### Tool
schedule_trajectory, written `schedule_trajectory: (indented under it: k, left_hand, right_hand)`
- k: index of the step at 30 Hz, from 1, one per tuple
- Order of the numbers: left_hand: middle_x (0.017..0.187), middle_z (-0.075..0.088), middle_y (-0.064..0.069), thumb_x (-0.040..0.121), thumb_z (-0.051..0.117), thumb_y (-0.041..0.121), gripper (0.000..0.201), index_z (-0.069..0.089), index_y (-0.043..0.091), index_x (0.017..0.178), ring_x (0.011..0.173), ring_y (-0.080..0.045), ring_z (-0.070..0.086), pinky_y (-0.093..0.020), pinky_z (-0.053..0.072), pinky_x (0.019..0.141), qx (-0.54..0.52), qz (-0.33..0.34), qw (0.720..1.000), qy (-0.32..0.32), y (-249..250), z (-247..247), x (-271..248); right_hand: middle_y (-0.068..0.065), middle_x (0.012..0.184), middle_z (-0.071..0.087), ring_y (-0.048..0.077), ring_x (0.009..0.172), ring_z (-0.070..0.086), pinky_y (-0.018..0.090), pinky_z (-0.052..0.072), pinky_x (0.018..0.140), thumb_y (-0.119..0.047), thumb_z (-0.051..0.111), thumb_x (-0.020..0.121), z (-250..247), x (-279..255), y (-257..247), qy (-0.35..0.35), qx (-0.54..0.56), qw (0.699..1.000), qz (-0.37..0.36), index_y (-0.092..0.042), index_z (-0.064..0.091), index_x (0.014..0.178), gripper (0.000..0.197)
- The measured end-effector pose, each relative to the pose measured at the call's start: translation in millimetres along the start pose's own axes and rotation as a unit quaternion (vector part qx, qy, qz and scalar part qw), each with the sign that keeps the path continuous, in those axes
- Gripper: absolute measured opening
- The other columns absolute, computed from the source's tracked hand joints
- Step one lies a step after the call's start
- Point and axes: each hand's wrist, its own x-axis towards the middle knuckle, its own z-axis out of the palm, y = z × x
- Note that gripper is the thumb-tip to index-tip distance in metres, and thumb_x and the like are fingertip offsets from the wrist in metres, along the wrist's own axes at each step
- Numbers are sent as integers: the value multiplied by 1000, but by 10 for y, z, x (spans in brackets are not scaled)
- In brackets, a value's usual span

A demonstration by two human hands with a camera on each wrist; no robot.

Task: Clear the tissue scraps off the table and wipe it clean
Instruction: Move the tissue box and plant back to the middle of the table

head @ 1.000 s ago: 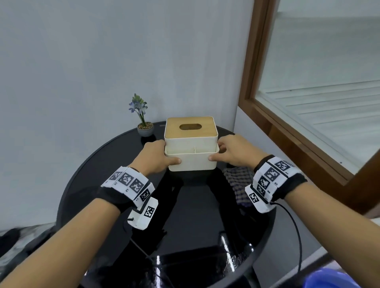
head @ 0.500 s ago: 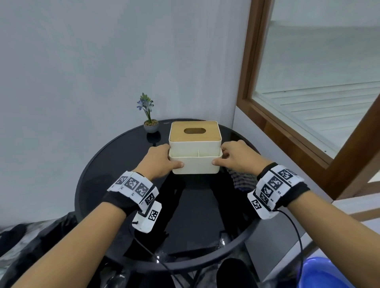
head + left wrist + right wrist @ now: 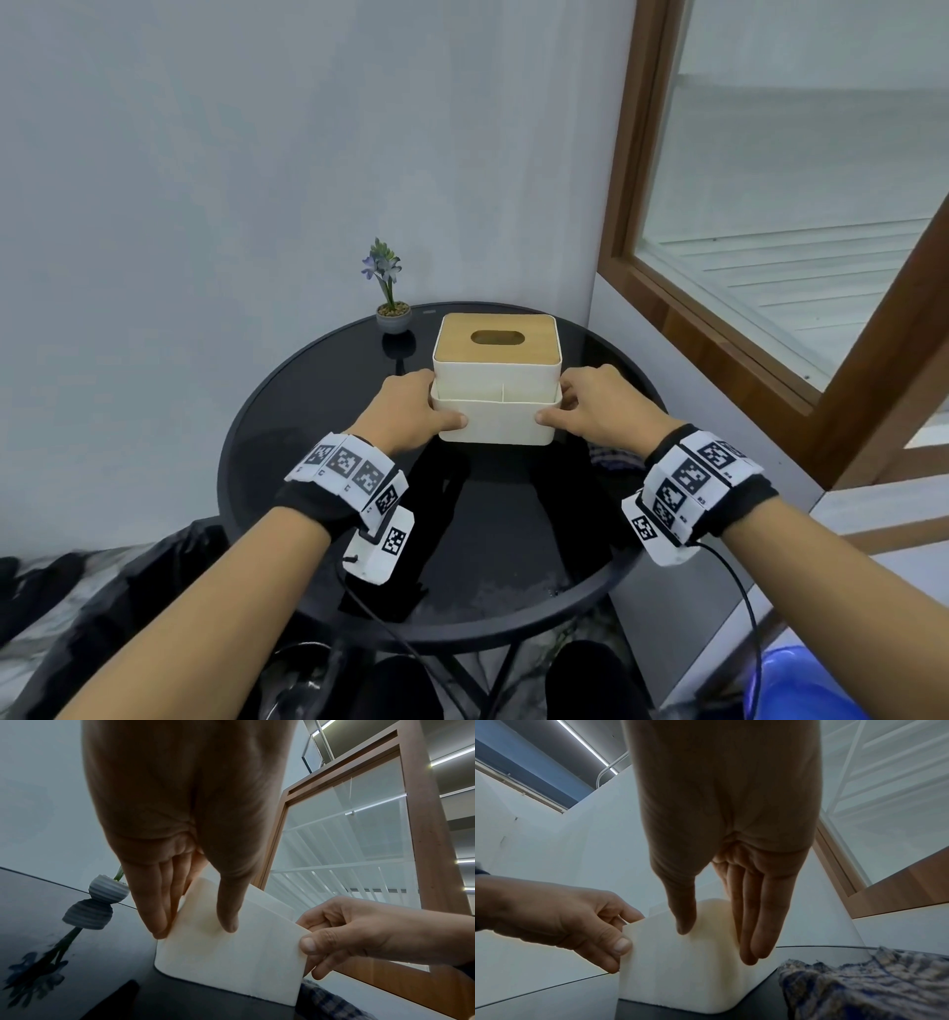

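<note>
A cream tissue box (image 3: 495, 370) with a wooden lid stands at the back of the round black glass table (image 3: 308, 411). My left hand (image 3: 436, 406) grips its front left corner, fingers along the side and thumb on the front face (image 3: 231, 959). My right hand (image 3: 560, 406) grips the front right corner the same way (image 3: 680, 973). A checked cloth (image 3: 611, 455) lies on the table just right of the box, partly hidden by my right wrist; it also shows in the right wrist view (image 3: 859, 983). I see no tissue scraps on the table.
A small potted plant (image 3: 393, 313) stands behind and left of the box. A white wall runs close behind the table, and a wood-framed window (image 3: 719, 329) is on the right. Something blue (image 3: 811, 688) sits on the floor at lower right.
The head view has pulled back and now shows the table's near rim. Both hands stay on the box's front corners in the same hold.
</note>
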Motion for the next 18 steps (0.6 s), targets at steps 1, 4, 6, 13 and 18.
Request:
schedule_trajectory:
  k: [1,4,6,13,18]
  left_hand:
    - [103,60,7,82,75,35,48,57,20,124,95,-13,57,-24,41,82,-5,-2,1000,0,-8,-1,-15]
    - [105,61,6,82,74,36,49,56,20,125,100,-14,58,-26,43,85,-7,-5,1000,-4,-21,0,-47]
    - [106,62,5,82,74,38,50,56,21,125,106,-17,57,-30,46,91,-6,-4,1000,-4,-18,5,-56]
    - [103,60,7,84,73,34,48,56,20,126,100,-15,58,-25,42,85,-9,0,1000,-9,20,-10,-85]
    - [105,61,6,84,73,34,49,55,20,128,98,-14,57,-25,42,87,-8,3,1000,-8,14,-4,-89]
  right_hand:
    - [5,117,66,19,102,63,36,54,89,-41,67,85,1,-20,-8,-1,-2,1000,0,-14,57,123,48]
    - [5,118,65,19,103,63,35,54,89,-40,66,86,14,-68,-30,-1,-2,1000,0,-14,56,124,47]
    - [5,117,66,19,101,63,34,54,87,-40,66,86,28,-90,-39,3,-4,1000,3,-14,56,123,46]
    - [5,116,67,14,93,61,24,49,78,-38,66,87,64,-126,-69,14,4,1000,10,-13,57,121,44]
    - [5,119,66,19,101,64,31,54,85,-41,67,85,85,-128,-36,7,1,1000,17,-13,56,123,48]
